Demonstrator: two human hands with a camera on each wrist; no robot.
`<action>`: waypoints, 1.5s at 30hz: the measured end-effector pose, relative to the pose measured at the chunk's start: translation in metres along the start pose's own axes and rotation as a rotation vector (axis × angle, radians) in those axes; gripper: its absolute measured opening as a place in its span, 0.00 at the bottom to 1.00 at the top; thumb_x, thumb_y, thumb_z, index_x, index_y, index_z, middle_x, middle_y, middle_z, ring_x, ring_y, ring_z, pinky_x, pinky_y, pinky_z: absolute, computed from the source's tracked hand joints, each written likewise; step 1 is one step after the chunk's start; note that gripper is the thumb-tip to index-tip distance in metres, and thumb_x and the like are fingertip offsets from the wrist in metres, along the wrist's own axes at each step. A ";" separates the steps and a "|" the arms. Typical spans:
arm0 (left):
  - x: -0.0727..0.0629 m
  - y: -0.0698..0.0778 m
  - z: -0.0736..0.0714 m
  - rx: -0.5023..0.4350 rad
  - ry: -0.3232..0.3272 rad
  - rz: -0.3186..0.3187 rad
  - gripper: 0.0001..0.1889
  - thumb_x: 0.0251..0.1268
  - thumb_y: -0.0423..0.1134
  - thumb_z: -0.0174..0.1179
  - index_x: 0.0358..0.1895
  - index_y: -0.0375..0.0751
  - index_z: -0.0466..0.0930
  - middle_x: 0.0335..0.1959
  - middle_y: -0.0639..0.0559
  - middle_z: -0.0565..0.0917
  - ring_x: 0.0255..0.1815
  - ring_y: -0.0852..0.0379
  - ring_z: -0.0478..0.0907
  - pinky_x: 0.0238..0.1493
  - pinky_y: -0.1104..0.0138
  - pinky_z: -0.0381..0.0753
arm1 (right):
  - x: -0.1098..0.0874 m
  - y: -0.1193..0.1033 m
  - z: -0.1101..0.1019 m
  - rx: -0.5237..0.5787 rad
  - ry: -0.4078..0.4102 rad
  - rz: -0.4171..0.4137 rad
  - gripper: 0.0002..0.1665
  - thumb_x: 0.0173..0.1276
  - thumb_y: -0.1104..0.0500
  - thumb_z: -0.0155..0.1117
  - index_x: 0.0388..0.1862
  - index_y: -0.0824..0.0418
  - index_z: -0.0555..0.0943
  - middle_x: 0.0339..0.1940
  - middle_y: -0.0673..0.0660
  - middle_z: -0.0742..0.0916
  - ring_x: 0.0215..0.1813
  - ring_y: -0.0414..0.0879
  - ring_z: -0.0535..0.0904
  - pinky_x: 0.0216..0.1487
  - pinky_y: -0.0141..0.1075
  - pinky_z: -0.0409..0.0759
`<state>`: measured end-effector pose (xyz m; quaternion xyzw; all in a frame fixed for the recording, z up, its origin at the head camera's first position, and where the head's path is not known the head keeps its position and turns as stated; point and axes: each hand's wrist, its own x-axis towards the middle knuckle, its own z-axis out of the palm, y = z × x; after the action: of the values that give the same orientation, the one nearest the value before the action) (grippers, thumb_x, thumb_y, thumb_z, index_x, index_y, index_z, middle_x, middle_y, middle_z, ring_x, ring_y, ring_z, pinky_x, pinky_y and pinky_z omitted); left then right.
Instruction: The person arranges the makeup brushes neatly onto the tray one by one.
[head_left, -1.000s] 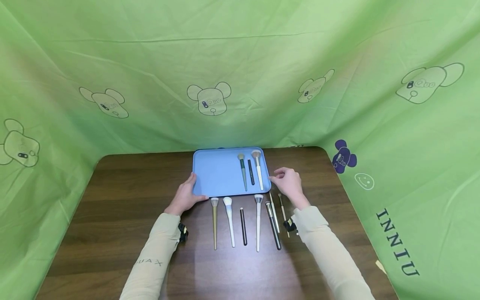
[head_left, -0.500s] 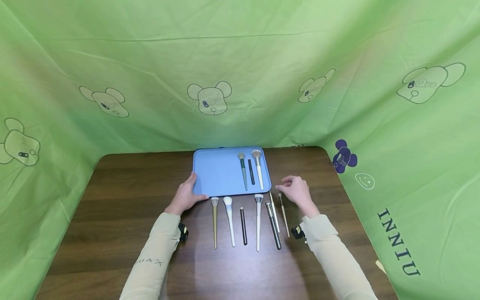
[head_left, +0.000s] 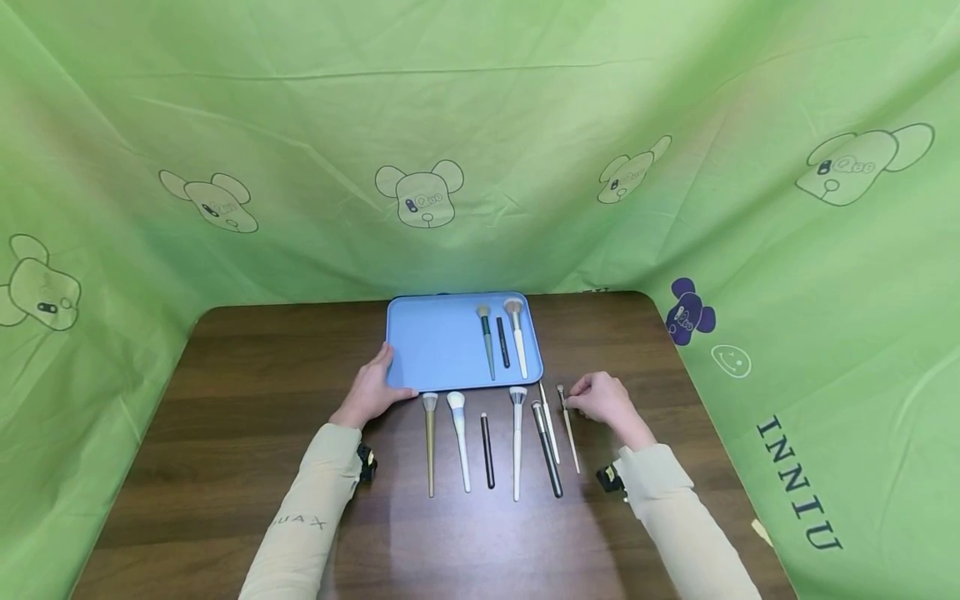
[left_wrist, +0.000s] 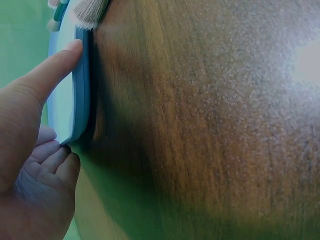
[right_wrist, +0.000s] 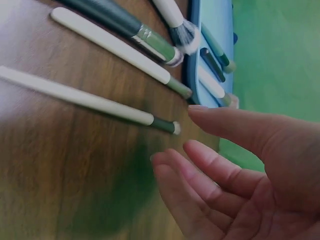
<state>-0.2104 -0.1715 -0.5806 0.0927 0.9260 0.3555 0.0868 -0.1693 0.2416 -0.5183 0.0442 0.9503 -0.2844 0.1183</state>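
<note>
In the head view a blue tray (head_left: 431,342) lies on the table. My left hand (head_left: 369,390) grips its near left corner, thumb (left_wrist: 62,62) along the front rim and fingers curled at the side. My right hand (head_left: 602,398) is beside a slim makeup brush (head_left: 570,433) with a pale handle. In the right wrist view its thumb and fingers are spread apart close to the brush's dark ferrule, holding nothing. On the tray's right side lie a green makeup brush (head_left: 487,343), a short black one (head_left: 502,342) and a white-handled one (head_left: 519,337).
Before the tray lie a gold brush (head_left: 431,450), a white-and-blue one (head_left: 460,442), a short black one (head_left: 487,454), a white one (head_left: 517,450), a thick black one (head_left: 547,450) and a thin white one (head_left: 550,425). Green curtain (head_left: 420,100) borders the table.
My right hand has moved from the tray's right edge rightward and toward me, to the slim brush. The left hand stays on the tray corner.
</note>
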 end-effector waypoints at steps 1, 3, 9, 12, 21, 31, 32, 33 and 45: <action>0.000 0.000 0.000 0.001 0.001 0.000 0.56 0.59 0.45 0.76 0.78 0.21 0.48 0.79 0.28 0.48 0.79 0.35 0.49 0.75 0.49 0.56 | -0.001 0.001 0.000 -0.009 -0.011 0.004 0.09 0.59 0.58 0.76 0.30 0.62 0.86 0.20 0.51 0.86 0.22 0.43 0.80 0.32 0.41 0.76; 0.001 -0.001 0.001 0.002 0.005 0.002 0.56 0.59 0.45 0.76 0.78 0.21 0.48 0.79 0.27 0.49 0.79 0.35 0.50 0.75 0.49 0.56 | -0.004 0.003 0.000 -0.021 -0.038 0.011 0.08 0.58 0.58 0.77 0.27 0.61 0.86 0.18 0.51 0.85 0.21 0.42 0.79 0.31 0.40 0.76; 0.000 -0.001 0.000 -0.002 0.009 0.008 0.56 0.58 0.45 0.77 0.78 0.21 0.48 0.79 0.27 0.49 0.79 0.35 0.50 0.75 0.49 0.56 | -0.011 0.009 0.003 -0.028 -0.121 0.050 0.09 0.58 0.57 0.78 0.24 0.61 0.88 0.15 0.52 0.84 0.19 0.43 0.81 0.31 0.37 0.77; 0.000 -0.001 0.000 -0.009 0.005 0.001 0.56 0.58 0.46 0.77 0.78 0.22 0.48 0.79 0.28 0.49 0.79 0.36 0.49 0.75 0.49 0.56 | -0.013 0.010 0.006 -0.002 -0.147 0.074 0.10 0.58 0.57 0.78 0.24 0.62 0.87 0.16 0.53 0.85 0.19 0.43 0.82 0.29 0.35 0.79; -0.001 -0.001 0.002 -0.010 -0.001 -0.007 0.56 0.59 0.47 0.76 0.78 0.23 0.47 0.80 0.30 0.48 0.79 0.37 0.49 0.75 0.50 0.56 | -0.015 0.013 0.015 0.028 -0.150 0.104 0.12 0.57 0.59 0.79 0.22 0.63 0.85 0.16 0.54 0.84 0.18 0.44 0.82 0.25 0.36 0.82; 0.000 -0.003 0.002 -0.013 0.002 -0.001 0.56 0.59 0.47 0.76 0.78 0.23 0.47 0.80 0.29 0.48 0.79 0.37 0.49 0.75 0.50 0.56 | -0.014 0.013 0.022 -0.002 -0.144 0.080 0.11 0.56 0.60 0.78 0.20 0.62 0.85 0.13 0.52 0.83 0.17 0.43 0.81 0.22 0.32 0.78; 0.000 -0.003 0.002 -0.013 0.002 -0.001 0.56 0.59 0.47 0.76 0.78 0.23 0.47 0.80 0.29 0.48 0.79 0.37 0.49 0.75 0.50 0.56 | -0.014 0.013 0.022 -0.004 -0.141 0.081 0.11 0.56 0.60 0.78 0.20 0.62 0.85 0.13 0.52 0.83 0.17 0.43 0.81 0.23 0.32 0.78; 0.000 -0.003 0.002 -0.011 0.002 -0.001 0.56 0.59 0.47 0.76 0.78 0.23 0.47 0.80 0.29 0.48 0.79 0.36 0.49 0.75 0.49 0.56 | -0.014 0.013 0.023 -0.006 -0.139 0.084 0.11 0.55 0.60 0.78 0.20 0.62 0.85 0.13 0.52 0.83 0.17 0.42 0.81 0.23 0.32 0.78; 0.001 -0.003 0.003 -0.009 -0.003 -0.008 0.56 0.59 0.47 0.76 0.79 0.24 0.47 0.80 0.30 0.48 0.79 0.37 0.49 0.75 0.50 0.57 | -0.015 0.014 0.026 -0.003 -0.119 0.097 0.12 0.59 0.59 0.73 0.19 0.62 0.84 0.12 0.53 0.84 0.18 0.44 0.83 0.26 0.34 0.80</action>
<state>-0.2107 -0.1718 -0.5848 0.0893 0.9246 0.3592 0.0898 -0.1477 0.2390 -0.5429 0.0728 0.9388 -0.2790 0.1883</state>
